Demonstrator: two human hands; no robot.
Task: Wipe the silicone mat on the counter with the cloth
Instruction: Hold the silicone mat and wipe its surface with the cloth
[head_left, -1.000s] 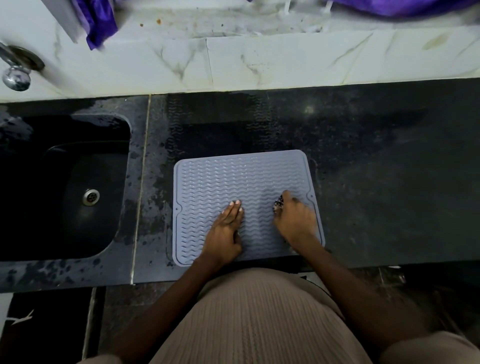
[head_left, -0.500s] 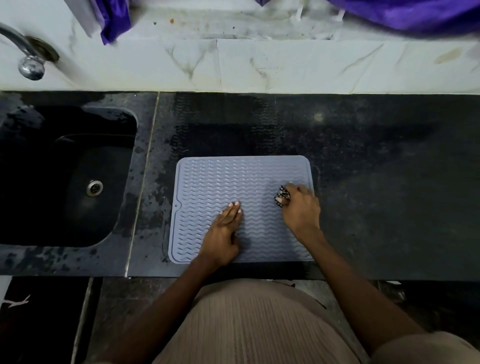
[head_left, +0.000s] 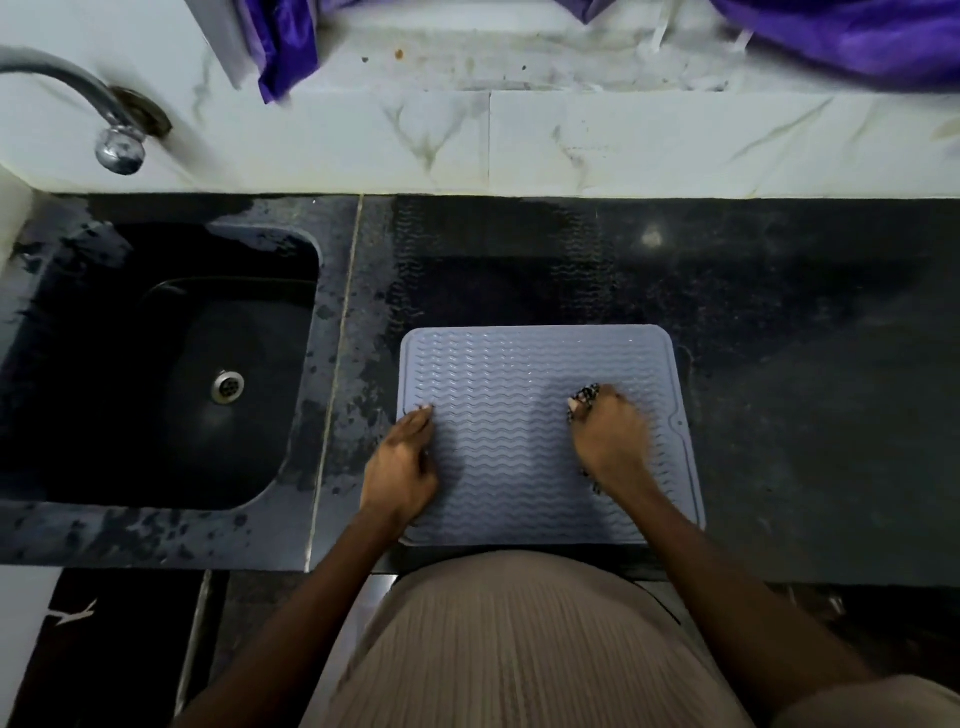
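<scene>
mat: your grey silicone mat (head_left: 524, 415) lies flat on the dark tabletop (head_left: 805, 415), near the front edge, just right of the sink (head_left: 156, 364); wavy ribs face up.
left hand: your left hand (head_left: 402, 467) sits on the mat's left edge, fingers straight and together, tips pressing the mat near its left rim. Grasps nothing.
right hand: your right hand (head_left: 610, 441) is on the right half of the mat, fingers curled, bunched round the cloth (head_left: 584, 397).
cloth: small dark patterned wad, mostly hidden under your right hand; a bit pokes out past the fingertips, another bit by the wrist. It touches the mat.
tabletop: wet patches around the mat and sink rim.
background: tap (head_left: 111, 130) over the sink's far-left corner; purple fabric (head_left: 291, 41) hangs over the white marble ledge (head_left: 623, 145).
</scene>
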